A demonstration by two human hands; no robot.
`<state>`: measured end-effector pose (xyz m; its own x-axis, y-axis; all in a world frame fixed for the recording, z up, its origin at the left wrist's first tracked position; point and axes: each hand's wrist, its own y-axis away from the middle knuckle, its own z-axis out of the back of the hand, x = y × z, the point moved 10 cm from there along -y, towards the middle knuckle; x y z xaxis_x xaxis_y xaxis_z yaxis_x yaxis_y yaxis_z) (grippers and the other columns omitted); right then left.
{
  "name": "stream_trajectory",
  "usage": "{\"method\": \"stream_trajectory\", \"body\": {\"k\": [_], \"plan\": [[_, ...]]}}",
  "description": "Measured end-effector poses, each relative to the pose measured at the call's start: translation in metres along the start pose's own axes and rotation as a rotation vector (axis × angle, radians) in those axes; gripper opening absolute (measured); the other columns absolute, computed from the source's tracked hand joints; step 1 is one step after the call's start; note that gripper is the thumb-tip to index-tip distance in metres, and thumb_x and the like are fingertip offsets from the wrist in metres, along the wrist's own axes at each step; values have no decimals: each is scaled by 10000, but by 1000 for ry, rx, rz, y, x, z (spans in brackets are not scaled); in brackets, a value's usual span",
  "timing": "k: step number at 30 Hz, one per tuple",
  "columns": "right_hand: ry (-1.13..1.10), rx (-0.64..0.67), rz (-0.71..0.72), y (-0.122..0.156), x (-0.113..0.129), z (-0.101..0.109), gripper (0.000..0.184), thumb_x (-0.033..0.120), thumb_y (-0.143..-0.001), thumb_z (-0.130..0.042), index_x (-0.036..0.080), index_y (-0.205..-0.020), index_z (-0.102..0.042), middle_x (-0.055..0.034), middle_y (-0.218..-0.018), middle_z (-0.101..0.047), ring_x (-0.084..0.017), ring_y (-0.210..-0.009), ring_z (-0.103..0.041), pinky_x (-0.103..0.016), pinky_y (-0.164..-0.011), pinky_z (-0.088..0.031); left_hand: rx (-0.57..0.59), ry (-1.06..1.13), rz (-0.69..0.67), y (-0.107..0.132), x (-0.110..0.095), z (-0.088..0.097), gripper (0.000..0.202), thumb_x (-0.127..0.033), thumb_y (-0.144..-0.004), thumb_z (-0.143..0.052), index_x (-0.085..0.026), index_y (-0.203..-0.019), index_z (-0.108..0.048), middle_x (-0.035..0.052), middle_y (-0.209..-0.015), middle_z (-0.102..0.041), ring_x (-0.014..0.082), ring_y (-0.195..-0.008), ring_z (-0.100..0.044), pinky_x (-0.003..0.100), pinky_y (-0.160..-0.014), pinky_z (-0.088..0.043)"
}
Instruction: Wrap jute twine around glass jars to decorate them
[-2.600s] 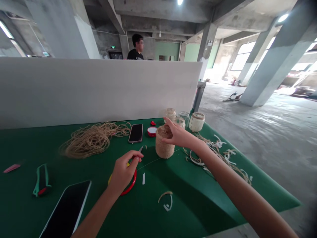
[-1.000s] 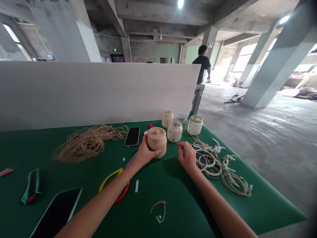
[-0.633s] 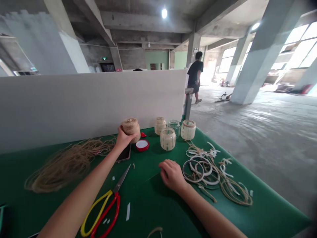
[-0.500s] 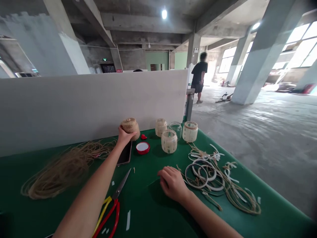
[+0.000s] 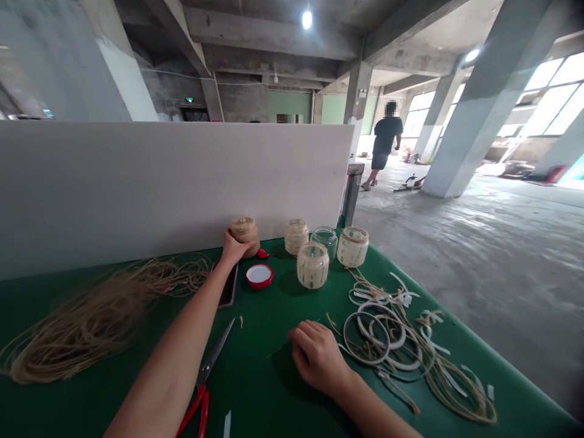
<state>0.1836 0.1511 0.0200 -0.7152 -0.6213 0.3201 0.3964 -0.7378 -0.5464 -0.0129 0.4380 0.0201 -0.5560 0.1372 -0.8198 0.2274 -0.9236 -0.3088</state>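
My left hand (image 5: 234, 248) is stretched far forward and is wrapped round a twine-covered jar (image 5: 243, 234) that stands at the foot of the white board (image 5: 173, 182). My right hand (image 5: 317, 356) rests on the green table (image 5: 274, 316) with its fingers curled under, beside a heap of white strips and twine loops (image 5: 401, 340). Whether those fingers pinch anything is hidden. Scissors with red handles (image 5: 207, 380) lie under my left forearm. A dark phone (image 5: 229, 292) shows just past it.
Several glass jars (image 5: 326, 249), some wrapped in twine, stand at the back right next to a red lid (image 5: 260, 275). A big tangle of loose twine (image 5: 91, 316) covers the left. A person in dark clothes (image 5: 384, 146) walks on the concrete floor beyond.
My left hand let go of the scissors, took the twine-covered jar and carried it to the back by the white board. My right hand left the jar and sank onto the table.
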Motion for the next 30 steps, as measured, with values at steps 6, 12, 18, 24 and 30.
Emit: {"method": "stream_trajectory", "body": {"k": [6, 12, 18, 24, 30], "plan": [[-47, 20, -41, 1, -5, -2, 186, 87, -735, -374, 184, -815, -510, -31, -684, -533, -158, -608, -464, -270, -565, -350, 7, -6, 18, -3, 6, -3, 930, -350, -508, -788, -123, -1228, -244, 207, -1257, -431, 310, -1154, -458, 389, -946, -380], [-62, 48, -52, 2, -8, -8, 174, 98, -765, -369, 181, -820, -511, -28, -687, -533, -149, -620, -465, -254, -571, -341, 6, 11, -19, -8, 9, -8, 979, -312, -501, -792, -122, -1258, -200, 197, -1286, -387, 280, -1183, -427, 366, -978, -357], [-38, 52, -52, 2, -11, -9, 156, 105, -760, -387, 187, -805, -511, -18, -676, -539, -142, -611, -471, -247, -572, -327, -53, -6, -72, 10, -4, 12, 1006, -286, -542, -761, -162, -1316, -130, 205, -1349, -271, 346, -1259, -290, 469, -1009, -290], [-37, 75, -56, 1, -14, -12, 163, 107, -764, -400, 187, -826, -528, -16, -699, -571, -136, -636, -510, -231, -596, -339, 51, -66, -378, 92, -88, 16, 386, -270, -814, -457, -206, -1194, -428, 102, -1295, -396, 263, -1251, -317, 412, -1058, -210], [-57, 93, -65, 3, -15, -8, 181, 100, -765, -397, 175, -852, -538, -28, -723, -594, -137, -658, -539, -218, -618, -355, 442, -100, -566, 181, -169, -58, 1051, -518, -607, -675, -228, -1400, -50, 140, -1436, -197, 333, -1270, -276, 422, -977, -309]]}}
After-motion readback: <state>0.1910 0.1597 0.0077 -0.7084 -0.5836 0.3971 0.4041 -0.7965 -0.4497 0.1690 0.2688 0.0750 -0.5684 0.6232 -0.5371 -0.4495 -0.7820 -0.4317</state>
